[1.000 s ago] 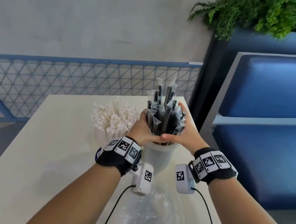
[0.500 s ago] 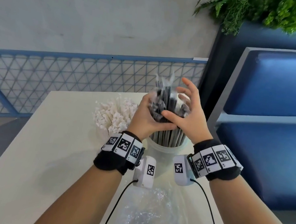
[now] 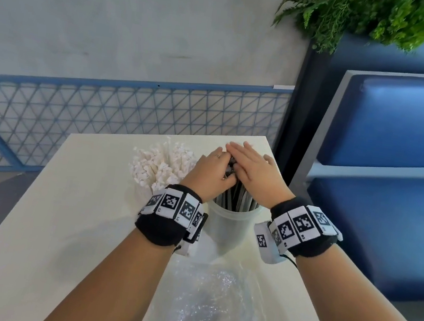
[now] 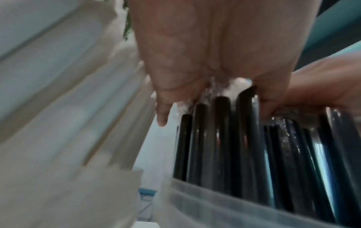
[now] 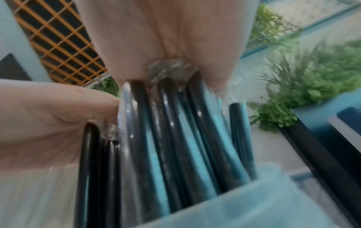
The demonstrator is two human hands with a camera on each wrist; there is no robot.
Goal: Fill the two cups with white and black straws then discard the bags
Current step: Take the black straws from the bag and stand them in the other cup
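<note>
Black wrapped straws (image 3: 238, 198) stand in a translucent cup (image 3: 232, 225) near the table's far right. Both hands lie on top of the bundle. My left hand (image 3: 209, 170) presses its palm on the left tops, and my right hand (image 3: 252, 171) lies flat over the right tops with straight fingers. In the left wrist view the palm (image 4: 215, 46) bears on the straw ends (image 4: 220, 138). The right wrist view shows the same for the right palm (image 5: 166, 38). White wrapped straws (image 3: 161, 164) fill a second cup just to the left, its body mostly hidden by my left wrist.
A crumpled clear plastic bag (image 3: 213, 303) lies on the cream table (image 3: 77, 210) in front of the cup, between my forearms. A blue bench (image 3: 394, 157) stands close on the right, and a blue mesh railing (image 3: 103, 119) runs behind the table.
Both hands left the sides of the black straw bundle and came flat onto its top. The straws now sit lower in the cup.
</note>
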